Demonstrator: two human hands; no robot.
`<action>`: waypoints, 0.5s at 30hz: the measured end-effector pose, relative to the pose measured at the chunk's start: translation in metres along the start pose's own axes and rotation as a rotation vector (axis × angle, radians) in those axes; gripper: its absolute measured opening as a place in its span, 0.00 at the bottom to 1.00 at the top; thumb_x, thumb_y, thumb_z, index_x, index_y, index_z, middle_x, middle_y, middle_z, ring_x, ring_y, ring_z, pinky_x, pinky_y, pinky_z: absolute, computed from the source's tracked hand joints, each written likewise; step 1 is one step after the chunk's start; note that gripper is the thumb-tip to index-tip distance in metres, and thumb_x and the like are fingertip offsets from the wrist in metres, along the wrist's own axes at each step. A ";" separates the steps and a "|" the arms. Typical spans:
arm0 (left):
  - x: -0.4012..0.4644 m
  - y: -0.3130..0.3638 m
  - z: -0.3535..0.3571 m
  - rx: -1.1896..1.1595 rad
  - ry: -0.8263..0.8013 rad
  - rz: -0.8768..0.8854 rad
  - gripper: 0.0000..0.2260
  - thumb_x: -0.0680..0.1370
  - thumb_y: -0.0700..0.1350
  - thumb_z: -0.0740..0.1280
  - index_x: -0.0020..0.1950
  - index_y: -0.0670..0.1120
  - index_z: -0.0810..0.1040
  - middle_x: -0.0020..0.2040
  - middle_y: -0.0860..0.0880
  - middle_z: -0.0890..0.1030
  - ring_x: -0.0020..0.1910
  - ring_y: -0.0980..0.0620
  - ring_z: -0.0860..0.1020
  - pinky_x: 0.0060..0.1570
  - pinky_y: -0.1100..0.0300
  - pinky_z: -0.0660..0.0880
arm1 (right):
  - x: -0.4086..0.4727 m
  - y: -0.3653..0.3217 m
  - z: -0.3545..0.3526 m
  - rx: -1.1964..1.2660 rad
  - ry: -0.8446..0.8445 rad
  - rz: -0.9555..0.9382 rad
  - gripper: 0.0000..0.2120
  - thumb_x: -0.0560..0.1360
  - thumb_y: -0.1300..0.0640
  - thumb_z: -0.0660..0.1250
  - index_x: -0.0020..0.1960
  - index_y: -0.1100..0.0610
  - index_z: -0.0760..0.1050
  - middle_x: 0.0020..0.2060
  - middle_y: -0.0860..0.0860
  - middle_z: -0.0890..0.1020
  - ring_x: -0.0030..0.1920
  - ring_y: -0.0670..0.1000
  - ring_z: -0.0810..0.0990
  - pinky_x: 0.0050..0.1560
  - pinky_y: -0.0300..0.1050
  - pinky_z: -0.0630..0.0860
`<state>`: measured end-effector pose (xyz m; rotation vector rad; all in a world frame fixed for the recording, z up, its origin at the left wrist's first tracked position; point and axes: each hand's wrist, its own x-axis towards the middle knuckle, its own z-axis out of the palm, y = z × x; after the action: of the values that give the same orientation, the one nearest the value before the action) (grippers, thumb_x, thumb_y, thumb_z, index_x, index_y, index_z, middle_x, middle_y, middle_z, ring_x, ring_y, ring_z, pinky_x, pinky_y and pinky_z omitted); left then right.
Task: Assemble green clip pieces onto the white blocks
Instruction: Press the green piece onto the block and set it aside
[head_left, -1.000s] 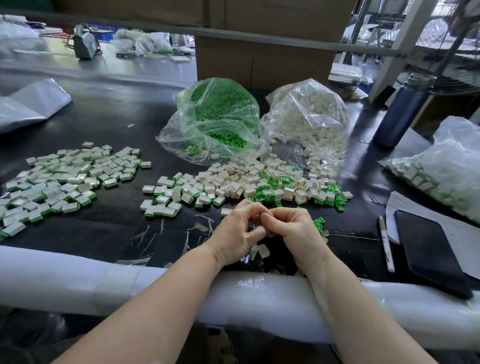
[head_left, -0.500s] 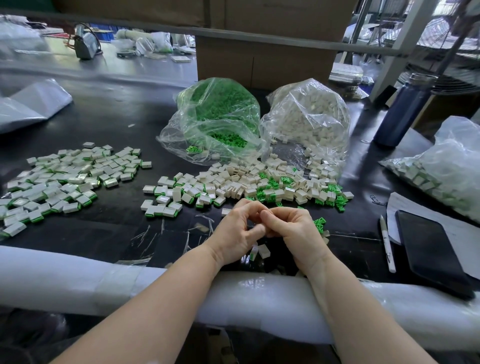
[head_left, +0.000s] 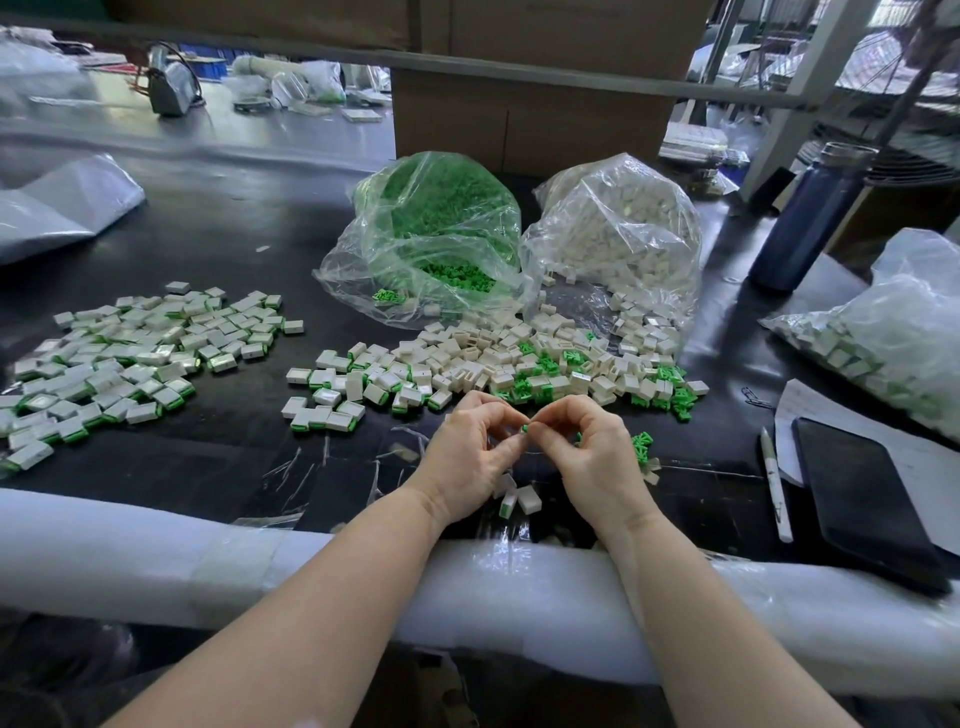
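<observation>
I pinch a small green clip (head_left: 525, 428) between my right thumb and forefinger, its tip showing in the gap between my two hands. A second ago my fingertips were pressed together and hid whatever lay between them; now they have drawn slightly apart and the clip shows. My right hand (head_left: 592, 457) is curled round the clip, with a bit more green showing under its fingers. My left hand (head_left: 470, 452) is curled too, thumb and forefinger meeting just beside the clip; I cannot tell what it holds.

Just below my hands lie two white blocks (head_left: 519, 500), one with a green edge. Beyond my fingers spreads a pile of loose blocks and clips (head_left: 519, 364), unchanged. Finished blocks (head_left: 135, 358) lie in a heap to the left. Behind stand a bag of green clips (head_left: 431, 234) and a bag of white blocks (head_left: 618, 239). My forearms rest on the white foam edge (head_left: 156, 561), as before.
</observation>
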<state>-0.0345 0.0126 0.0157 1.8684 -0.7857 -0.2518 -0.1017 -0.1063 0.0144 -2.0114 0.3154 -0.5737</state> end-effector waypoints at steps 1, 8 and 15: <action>0.000 0.000 0.000 0.009 0.010 0.001 0.05 0.76 0.40 0.68 0.50 0.41 0.80 0.50 0.47 0.74 0.44 0.49 0.76 0.48 0.61 0.75 | 0.001 0.000 0.000 -0.003 0.005 0.003 0.03 0.73 0.65 0.69 0.41 0.59 0.78 0.40 0.55 0.80 0.39 0.47 0.76 0.41 0.30 0.71; 0.003 -0.010 -0.003 -0.033 0.373 -0.129 0.06 0.77 0.40 0.66 0.52 0.48 0.78 0.45 0.49 0.80 0.45 0.50 0.78 0.47 0.60 0.77 | 0.004 0.007 -0.004 -0.020 0.205 0.098 0.04 0.74 0.62 0.69 0.41 0.55 0.78 0.39 0.52 0.80 0.40 0.49 0.76 0.40 0.33 0.71; 0.008 -0.017 -0.014 0.123 0.631 -0.223 0.13 0.79 0.37 0.60 0.60 0.45 0.78 0.57 0.43 0.73 0.51 0.46 0.75 0.55 0.63 0.70 | 0.006 0.011 -0.006 -0.077 0.278 0.147 0.02 0.74 0.61 0.69 0.42 0.57 0.79 0.41 0.55 0.81 0.38 0.48 0.75 0.40 0.35 0.69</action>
<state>-0.0149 0.0223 0.0081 1.9891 -0.1632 0.2497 -0.0998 -0.1189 0.0088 -1.9618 0.6569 -0.7584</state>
